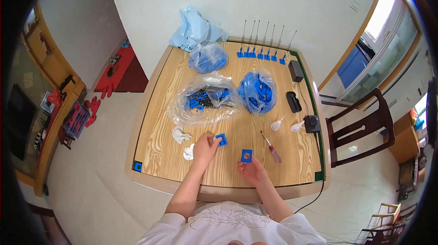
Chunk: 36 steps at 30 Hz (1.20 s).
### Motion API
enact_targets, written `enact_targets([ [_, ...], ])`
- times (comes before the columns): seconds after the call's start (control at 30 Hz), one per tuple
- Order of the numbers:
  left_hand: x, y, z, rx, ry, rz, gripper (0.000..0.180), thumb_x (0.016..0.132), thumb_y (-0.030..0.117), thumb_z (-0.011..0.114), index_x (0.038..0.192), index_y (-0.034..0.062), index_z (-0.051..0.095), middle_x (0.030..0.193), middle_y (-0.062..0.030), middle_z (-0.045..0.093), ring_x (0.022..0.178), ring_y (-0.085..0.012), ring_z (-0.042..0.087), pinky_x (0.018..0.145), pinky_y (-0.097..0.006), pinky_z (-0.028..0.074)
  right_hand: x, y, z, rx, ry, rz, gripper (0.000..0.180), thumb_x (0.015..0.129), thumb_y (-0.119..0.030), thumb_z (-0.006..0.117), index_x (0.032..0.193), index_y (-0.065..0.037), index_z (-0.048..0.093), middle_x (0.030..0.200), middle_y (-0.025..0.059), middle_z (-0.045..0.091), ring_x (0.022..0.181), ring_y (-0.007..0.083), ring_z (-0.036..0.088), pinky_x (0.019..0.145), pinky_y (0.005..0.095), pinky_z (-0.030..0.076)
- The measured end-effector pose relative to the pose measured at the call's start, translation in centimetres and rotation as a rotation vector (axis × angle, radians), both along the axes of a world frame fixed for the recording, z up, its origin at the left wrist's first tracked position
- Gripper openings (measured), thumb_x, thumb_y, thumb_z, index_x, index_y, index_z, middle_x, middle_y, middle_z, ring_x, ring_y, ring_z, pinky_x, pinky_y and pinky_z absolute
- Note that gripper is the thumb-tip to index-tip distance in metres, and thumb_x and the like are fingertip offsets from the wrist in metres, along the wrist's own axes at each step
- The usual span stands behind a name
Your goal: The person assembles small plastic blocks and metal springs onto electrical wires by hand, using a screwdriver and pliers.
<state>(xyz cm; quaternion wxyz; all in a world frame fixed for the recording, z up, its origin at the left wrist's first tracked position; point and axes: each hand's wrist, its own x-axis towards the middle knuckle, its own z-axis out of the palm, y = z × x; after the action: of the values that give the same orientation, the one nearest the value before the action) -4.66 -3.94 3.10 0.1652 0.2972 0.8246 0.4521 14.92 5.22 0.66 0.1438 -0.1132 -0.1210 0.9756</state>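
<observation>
My left hand (206, 148) is over the near middle of the table, thumb and fingers closed on a small blue square plastic piece (221, 140) with a raised frame. To its right, my right hand (252, 170) pinches a flat blue rectangular plate (247, 153) with a round hole, held upright. The two pieces are apart. Beyond my hands lies an open clear bag (175, 103) of blue and black small parts. A red-handled screwdriver (271, 147) rests right of my right hand.
Two knotted bags of blue parts, one bag (208, 60) and another bag (258, 93), stand farther back beside a light-blue bag (194, 28). Several spring-stemmed blue-based pieces (260, 56) line the far edge. White nozzle bottles (276, 124), a black box (296, 70) and crumpled tissue (181, 135) also lie here.
</observation>
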Motion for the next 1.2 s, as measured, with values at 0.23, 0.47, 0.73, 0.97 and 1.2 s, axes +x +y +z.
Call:
enact_targets([
  [0.23, -1.6, 2.8, 0.8, -0.379, 0.168, -0.221, 0.044, 0.072, 0.039, 0.067, 0.094, 0.0032, 0.057, 0.089, -0.0171, 0.062, 0.078, -0.0339, 0.061, 0.067, -0.042, 0.049, 0.6, 1.0, -1.9, -0.017, -0.03, -0.067, 0.028, 0.083, -0.028, 0.064, 0.102, -0.01, 0.055, 0.098, 0.0084, 0.057, 0.086, 0.0188, 0.053, 0.074, 0.0295, 0.044],
  [0.47, 0.0, 4.2, 0.7, -0.453, 0.604, -0.249, 0.05, 0.071, 0.032, 0.069, 0.106, 0.0022, 0.05, 0.111, -0.0198, 0.053, 0.089, -0.0352, 0.06, 0.07, -0.045, 0.05, 0.3, 1.4, -2.0, -0.051, 0.025, -0.071, 0.028, 0.083, -0.027, 0.064, 0.103, -0.009, 0.057, 0.097, 0.006, 0.058, 0.087, 0.018, 0.054, 0.077, 0.0302, 0.044],
  [0.73, -1.0, 2.0, 3.8, -0.27, 0.428, -0.404, 0.049, 0.068, 0.031, 0.073, 0.103, 0.0037, 0.053, 0.103, -0.016, 0.053, 0.091, -0.0332, 0.057, 0.076, -0.042, 0.048, 0.5, 1.7, -2.6, -0.08, 0.011, -0.119, 0.028, 0.082, -0.024, 0.065, 0.104, -0.008, 0.056, 0.101, 0.0082, 0.057, 0.09, 0.0192, 0.051, 0.078, 0.031, 0.042],
  [0.97, -1.3, 2.6, 2.2, -0.386, 0.463, -0.534, 0.035, 0.066, 0.023, 0.073, 0.091, 0.0023, 0.059, 0.096, -0.0149, 0.057, 0.092, -0.0323, 0.057, 0.077, -0.041, 0.047, 0.3, 1.6, -2.8, -0.069, 0.016, -0.09, 0.031, 0.081, -0.023, 0.066, 0.106, -0.007, 0.056, 0.1, 0.0073, 0.057, 0.092, 0.0194, 0.052, 0.08, 0.0319, 0.043],
  [1.2, -1.3, 1.3, 2.6, -0.189, 0.157, -0.534, 0.029, 0.07, 0.011, 0.07, 0.094, 0.0003, 0.059, 0.091, -0.013, 0.06, 0.086, -0.0236, 0.061, 0.075, -0.033, 0.049, 0.4, 1.4, -2.5, -0.049, 0.033, -0.085, 0.037, 0.081, -0.024, 0.064, 0.112, -0.007, 0.052, 0.104, 0.0082, 0.057, 0.095, 0.0197, 0.052, 0.082, 0.0323, 0.042],
])
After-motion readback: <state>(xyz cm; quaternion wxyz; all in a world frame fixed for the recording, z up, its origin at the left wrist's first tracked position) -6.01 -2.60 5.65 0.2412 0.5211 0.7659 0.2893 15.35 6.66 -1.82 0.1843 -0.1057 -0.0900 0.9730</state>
